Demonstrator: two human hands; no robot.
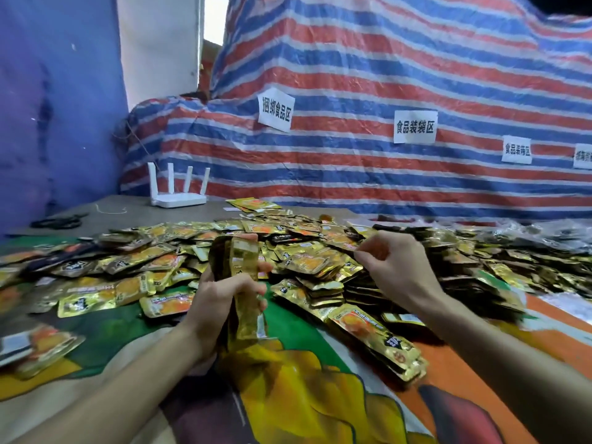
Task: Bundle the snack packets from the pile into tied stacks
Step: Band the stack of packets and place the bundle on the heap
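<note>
A wide pile of gold and orange snack packets (pixel 304 251) covers the table from left to right. My left hand (pixel 221 296) grips an upright stack of gold packets (pixel 245 283) held on edge above the printed cloth. My right hand (pixel 394 267) reaches into the pile and pinches the edge of a single packet (pixel 347 245) between thumb and fingertips. A fanned row of packets (pixel 378 341) lies flat just in front of my right forearm.
A white router (pixel 177 197) with several antennas stands at the back left beside black scissors (pixel 61 221) and a loose string (pixel 110 209). A striped tarpaulin (pixel 384 91) with paper labels rises behind the table. Clear plastic bags (pixel 551 232) lie at the far right.
</note>
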